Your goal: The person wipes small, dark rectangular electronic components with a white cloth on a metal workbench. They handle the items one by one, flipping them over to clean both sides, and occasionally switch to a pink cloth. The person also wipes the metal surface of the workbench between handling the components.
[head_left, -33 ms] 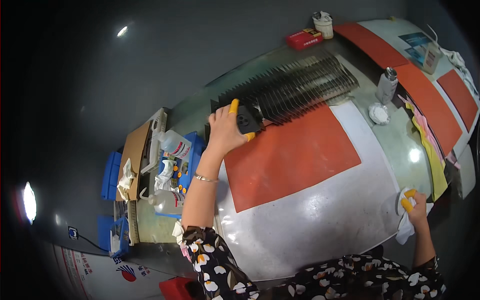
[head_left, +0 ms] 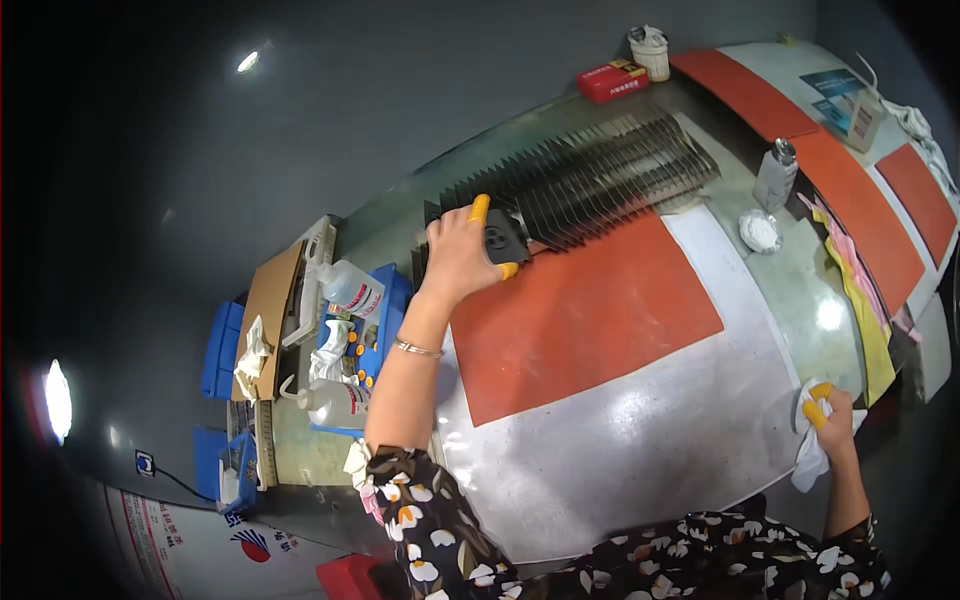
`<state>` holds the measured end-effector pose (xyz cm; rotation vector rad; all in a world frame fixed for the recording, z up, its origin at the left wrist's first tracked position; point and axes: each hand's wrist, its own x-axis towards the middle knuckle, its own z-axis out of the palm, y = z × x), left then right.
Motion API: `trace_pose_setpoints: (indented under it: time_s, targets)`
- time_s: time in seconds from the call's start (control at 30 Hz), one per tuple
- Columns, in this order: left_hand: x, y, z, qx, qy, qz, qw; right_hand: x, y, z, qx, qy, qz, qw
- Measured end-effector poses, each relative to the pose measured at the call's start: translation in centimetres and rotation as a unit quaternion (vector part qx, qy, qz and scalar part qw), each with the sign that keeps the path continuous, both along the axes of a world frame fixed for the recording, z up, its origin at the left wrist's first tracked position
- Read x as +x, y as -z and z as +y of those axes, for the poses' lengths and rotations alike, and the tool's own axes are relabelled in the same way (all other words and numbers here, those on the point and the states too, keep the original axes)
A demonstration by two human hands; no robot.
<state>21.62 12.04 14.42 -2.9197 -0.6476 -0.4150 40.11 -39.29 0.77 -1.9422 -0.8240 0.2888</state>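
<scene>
My left hand (head_left: pixel 462 252) is closed around a flat black panel (head_left: pixel 510 240) with a round camera-like cluster, which looks like a phone back cover. It holds the panel at the near left end of a long row of thin dark panels (head_left: pixel 610 180) standing on edge. At the table's right front edge, my right hand (head_left: pixel 834 416) grips a crumpled white cloth (head_left: pixel 811 462). Yellow covers sit on some fingertips of both hands. Between the hands lies a red-orange mat (head_left: pixel 590 330).
On the left, a blue tray (head_left: pixel 398 290) holds clear bottles (head_left: pixel 352 290) and small orange-capped items. A grey bottle (head_left: pixel 775 175) and a dish of white wadding (head_left: pixel 760 231) stand on the right. At the back are a red box (head_left: pixel 612 82) and a white cup (head_left: pixel 650 55).
My left hand and the black panel have shifted slightly to the right. My right hand still grips the cloth in nearly the same place.
</scene>
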Motion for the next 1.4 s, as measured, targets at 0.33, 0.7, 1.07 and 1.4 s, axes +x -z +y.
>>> trace_pose_setpoints:
  time_s: [0.33,0.7,1.07,1.4]
  targets:
    - [7.6,1.4,1.4,-0.077,-0.057,0.236,0.967,0.3,-0.3,-0.4,-0.009,0.001,0.008,1.000]
    - [-4.9,3.3,-2.9,-0.049,0.016,-0.123,0.991,9.0,-9.1,-6.6,-0.057,-0.014,0.205,0.977]
    - [-13.3,10.8,-18.7,-0.170,-0.075,-0.133,0.974,35.7,-4.0,-5.2,-0.244,0.195,-0.511,0.801]
    - [-25.6,13.1,-18.0,-0.011,-0.367,-0.248,0.896,33.7,-2.8,-1.5,-0.210,0.082,-0.525,0.821]
